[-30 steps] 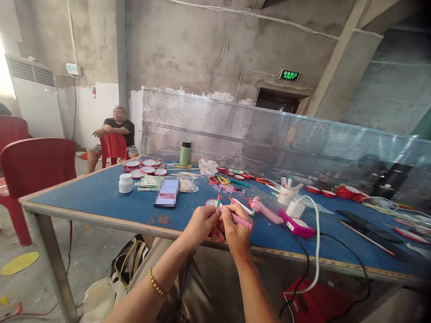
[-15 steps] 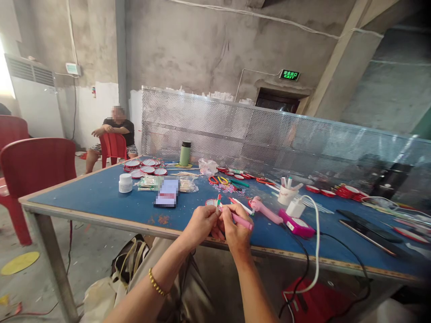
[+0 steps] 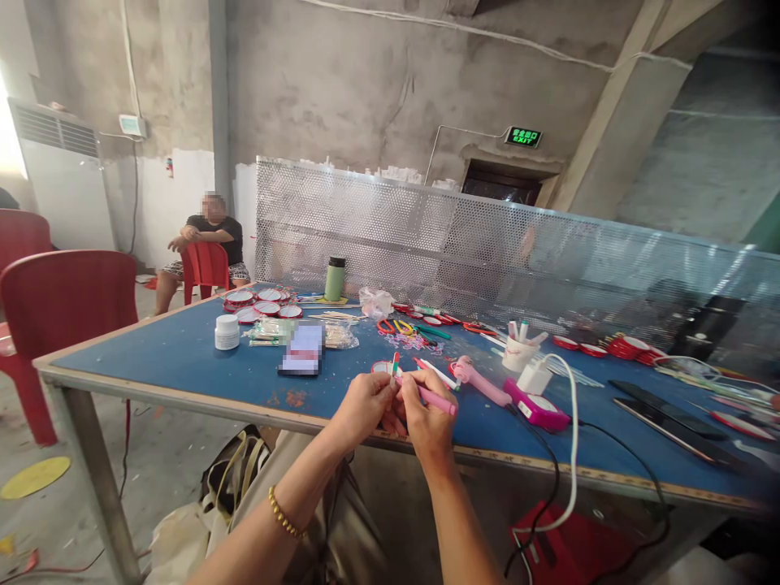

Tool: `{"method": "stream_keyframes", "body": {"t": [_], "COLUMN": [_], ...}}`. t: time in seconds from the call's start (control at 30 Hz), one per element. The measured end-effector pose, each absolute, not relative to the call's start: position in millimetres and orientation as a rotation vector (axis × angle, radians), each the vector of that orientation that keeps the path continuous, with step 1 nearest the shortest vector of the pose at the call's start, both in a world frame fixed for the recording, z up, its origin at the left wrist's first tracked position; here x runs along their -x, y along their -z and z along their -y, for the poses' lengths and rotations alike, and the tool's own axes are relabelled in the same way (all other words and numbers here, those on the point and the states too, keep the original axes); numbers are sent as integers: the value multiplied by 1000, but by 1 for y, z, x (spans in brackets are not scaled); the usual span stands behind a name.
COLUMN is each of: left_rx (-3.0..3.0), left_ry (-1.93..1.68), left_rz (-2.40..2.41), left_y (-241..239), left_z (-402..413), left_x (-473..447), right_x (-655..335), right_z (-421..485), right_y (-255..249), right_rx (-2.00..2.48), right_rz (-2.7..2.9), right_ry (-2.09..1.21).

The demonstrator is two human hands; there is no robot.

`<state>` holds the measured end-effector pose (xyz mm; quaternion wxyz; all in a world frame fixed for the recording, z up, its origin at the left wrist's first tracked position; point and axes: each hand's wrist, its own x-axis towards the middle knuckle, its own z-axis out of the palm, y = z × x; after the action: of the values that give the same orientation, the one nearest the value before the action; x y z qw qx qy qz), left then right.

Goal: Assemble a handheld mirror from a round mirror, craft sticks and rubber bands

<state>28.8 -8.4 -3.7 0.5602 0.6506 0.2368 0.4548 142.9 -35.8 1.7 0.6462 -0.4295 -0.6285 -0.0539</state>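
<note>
At the tabletop's (image 3: pixel 164 366) near edge, the right hand's (image 3: pixel 428 418) fingers grip a pink pen-like tool (image 3: pixel 439 400), its long axis slanting far-left to near-right, its far end just beside the red-and-green strip (image 3: pixel 396 363) apparently pinched in the left hand's (image 3: pixel 366 402) fingers.

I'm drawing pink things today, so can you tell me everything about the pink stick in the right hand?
The pink stick is slim and pen-like, with a smooth surface that looks like plastic. The right hand grips it much like a pen, hiding part of it. It slants: its blunt end pokes out low on the right, while the other end points up toward the left hand. Its tip is too small to make out. It's held by the blue table's near edge.
</note>
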Motion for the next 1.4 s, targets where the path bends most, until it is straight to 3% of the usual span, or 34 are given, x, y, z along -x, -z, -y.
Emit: {"method": "stream_keyframes", "body": {"t": [0.97, 1.23, 1.4], "left_rx": [-1517, -1468, -1433], "left_ry": [-1065, -1017, -1003], "left_rz": [-551, -503, -511], "left_y": [2, -3, -4], "left_z": [10, 14, 13], "left_x": [-28, -26, -26], "right_x": [-142, -151, -161], "right_z": [38, 32, 38], "right_y": [-3, -6, -9], "right_rx": [1001, 952, 930], "right_rz": [1410, 1275, 1397], "right_ry": [151, -208, -227]}}
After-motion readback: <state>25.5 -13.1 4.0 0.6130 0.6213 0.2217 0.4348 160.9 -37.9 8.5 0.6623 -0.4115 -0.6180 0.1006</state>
